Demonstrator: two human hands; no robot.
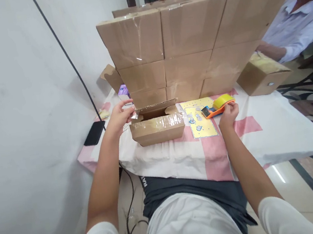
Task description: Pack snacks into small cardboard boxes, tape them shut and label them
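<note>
Fingers of the left hand (121,116), in the head view, curve at the left end of an open carton (159,135), near a shiny clear scrap; whether they pinch it, I cannot tell. Those of the right hand (229,113) are closed around a tape dispenser (220,103). Both things are at a table under a pink-and-white cloth (178,161), beside a pale wall (19,115); stacked cardboard boxes (184,29) rise behind the carton, and a co-worker's sleeve (302,42) shows at far right. The carton opens upward, its long axis running left to right, while the dispenser's dark end points left, toward it, above a yellow sheet (203,130). The carton is plain brown with glossy tape along its front; the dispenser is orange, with a yellow roll.
</note>
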